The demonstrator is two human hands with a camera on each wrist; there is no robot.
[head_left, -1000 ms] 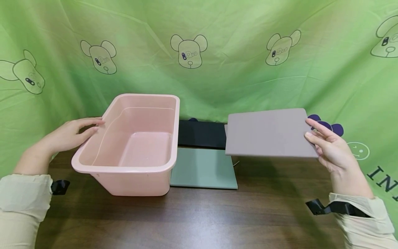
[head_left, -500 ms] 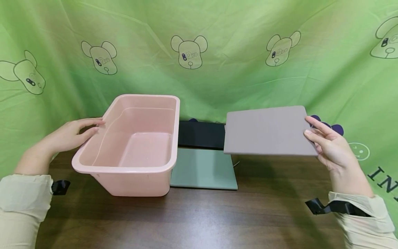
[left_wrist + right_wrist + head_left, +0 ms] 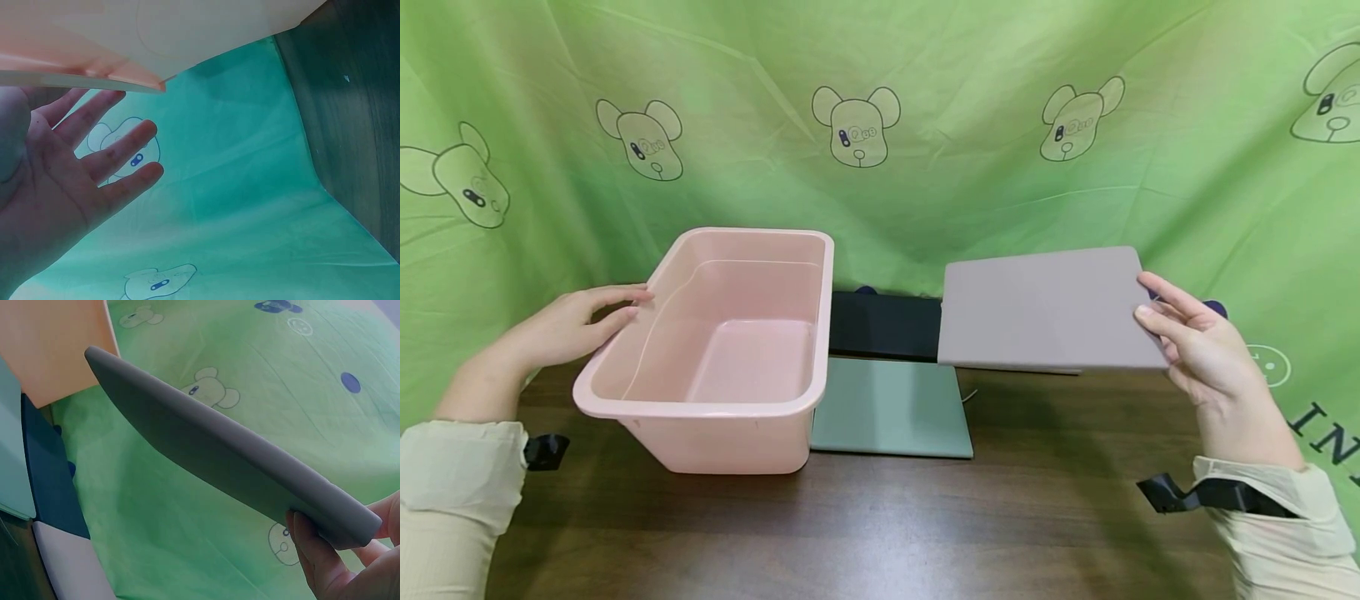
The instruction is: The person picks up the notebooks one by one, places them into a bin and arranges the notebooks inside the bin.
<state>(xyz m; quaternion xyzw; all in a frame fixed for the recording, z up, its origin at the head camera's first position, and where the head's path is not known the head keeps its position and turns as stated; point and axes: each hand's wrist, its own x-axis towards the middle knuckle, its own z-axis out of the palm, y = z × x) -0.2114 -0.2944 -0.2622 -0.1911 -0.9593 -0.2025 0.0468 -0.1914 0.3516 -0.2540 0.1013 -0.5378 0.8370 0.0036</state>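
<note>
Head view: left hand (image 3: pixel 576 325) resting against left rim of pink bin (image 3: pixel 730 400), fingers straight, slightly spread. Bin sitting on dark wooden table (image 3: pixel 880 525). Right hand (image 3: pixel 1195 350) pinching right edge of grey flat case (image 3: pixel 1048 307), lifting it in air above table, right of bin. Green flat case (image 3: pixel 891 408) and black flat case (image 3: pixel 886 325) lying beside bin.

Left wrist view: left hand (image 3: pixel 59 200) open under bin rim (image 3: pixel 81 78), fingers apart.

Right wrist view: right-hand fingers (image 3: pixel 312 553) clamping grey case (image 3: pixel 231 459) edge.
</note>
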